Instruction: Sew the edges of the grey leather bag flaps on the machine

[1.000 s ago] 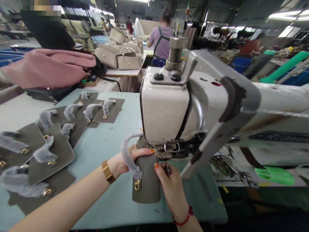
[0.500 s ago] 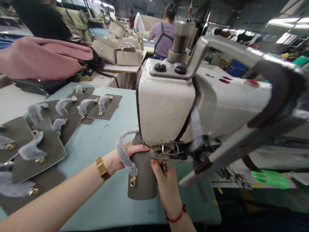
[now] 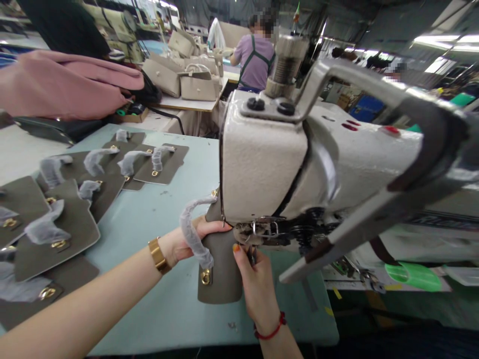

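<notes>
A grey-brown bag panel [image 3: 220, 269] lies under the head of a white sewing machine [image 3: 262, 164]. Its curved handle, wrapped in white film [image 3: 190, 232], is joined to it by gold rings [image 3: 205, 277]. My left hand [image 3: 190, 237] reaches beneath the handle and grips the panel's left side, thumb on top near the presser area [image 3: 247, 233]. At the panel's right edge, my right hand [image 3: 258, 284] is closed, its thumb on the edge just below the presser area. Something dark and metallic shows between its fingers, too small to name. The needle is hidden.
Several similar panels [image 3: 56, 224] with wrapped handles overlap on the pale blue table [image 3: 149, 269] to the left. A grey bar [image 3: 355, 224] slants down right of the machine head. Pink material [image 3: 75, 87] and beige bags [image 3: 198, 86] lie behind; a person [image 3: 254, 60] sits beyond.
My view has shifted slightly, so the machine head appears a little further right. A pale strip beside the machine head no longer hangs there. Both hands and the panel keep nearly the same place.
</notes>
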### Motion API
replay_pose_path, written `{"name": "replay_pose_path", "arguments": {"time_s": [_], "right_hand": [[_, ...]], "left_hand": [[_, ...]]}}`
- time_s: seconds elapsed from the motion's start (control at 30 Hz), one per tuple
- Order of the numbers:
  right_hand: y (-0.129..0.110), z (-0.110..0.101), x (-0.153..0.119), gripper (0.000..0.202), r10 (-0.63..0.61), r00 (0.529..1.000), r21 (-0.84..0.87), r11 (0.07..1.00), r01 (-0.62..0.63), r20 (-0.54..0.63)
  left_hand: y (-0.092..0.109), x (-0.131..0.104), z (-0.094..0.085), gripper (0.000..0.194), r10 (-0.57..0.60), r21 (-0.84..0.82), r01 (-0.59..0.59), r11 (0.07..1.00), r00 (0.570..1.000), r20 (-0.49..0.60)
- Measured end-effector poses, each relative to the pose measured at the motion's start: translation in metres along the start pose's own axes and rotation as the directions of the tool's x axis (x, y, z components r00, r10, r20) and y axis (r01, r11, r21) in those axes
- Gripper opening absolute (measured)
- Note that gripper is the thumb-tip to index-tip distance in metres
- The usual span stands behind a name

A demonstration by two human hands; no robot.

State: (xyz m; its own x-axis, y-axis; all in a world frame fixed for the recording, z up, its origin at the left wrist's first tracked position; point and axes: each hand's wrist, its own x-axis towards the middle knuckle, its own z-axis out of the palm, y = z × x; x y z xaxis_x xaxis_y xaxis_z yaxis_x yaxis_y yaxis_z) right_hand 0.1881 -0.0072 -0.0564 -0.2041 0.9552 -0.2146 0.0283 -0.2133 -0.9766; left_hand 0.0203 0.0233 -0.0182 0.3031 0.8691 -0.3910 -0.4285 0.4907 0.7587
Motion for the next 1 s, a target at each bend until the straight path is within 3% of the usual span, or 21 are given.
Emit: {"name": "replay_pose_path", "arguments": {"time_s": [0.3,0.47,0.67,0.87,1.0], "right_hand": [[0.000,0.000,0.001,0.033,0.029,1.000,-0.015,0.999,-0.029,-0.002],[0.000,-0.005,-0.003,0.037,-0.039,0.998,-0.141,0.989,0.045,0.045],[-0.006,-0.010,-0.014,0.036,-0.094,0.986,-0.218,0.968,0.122,0.136],[-0.013,-0.026,-0.010,0.040,-0.065,0.978,-0.288,0.950,0.122,0.200],[-0.029,-0.053,0.002,0.034,-0.063,0.966,-0.347,0.926,0.151,0.251]], "left_hand": [[-0.005,0.003,-0.004,0.019,0.023,-0.046,-0.024,0.999,0.999,-0.037],[-0.005,0.003,-0.011,0.032,-0.026,-0.024,0.026,0.999,1.000,0.012],[-0.009,0.003,-0.015,0.019,0.017,-0.022,-0.016,1.000,0.998,0.054],[-0.020,-0.005,-0.005,0.029,0.012,-0.076,-0.019,0.997,0.996,-0.083],[-0.038,-0.015,0.017,0.040,0.074,-0.165,-0.125,0.978,0.955,-0.287]]}}
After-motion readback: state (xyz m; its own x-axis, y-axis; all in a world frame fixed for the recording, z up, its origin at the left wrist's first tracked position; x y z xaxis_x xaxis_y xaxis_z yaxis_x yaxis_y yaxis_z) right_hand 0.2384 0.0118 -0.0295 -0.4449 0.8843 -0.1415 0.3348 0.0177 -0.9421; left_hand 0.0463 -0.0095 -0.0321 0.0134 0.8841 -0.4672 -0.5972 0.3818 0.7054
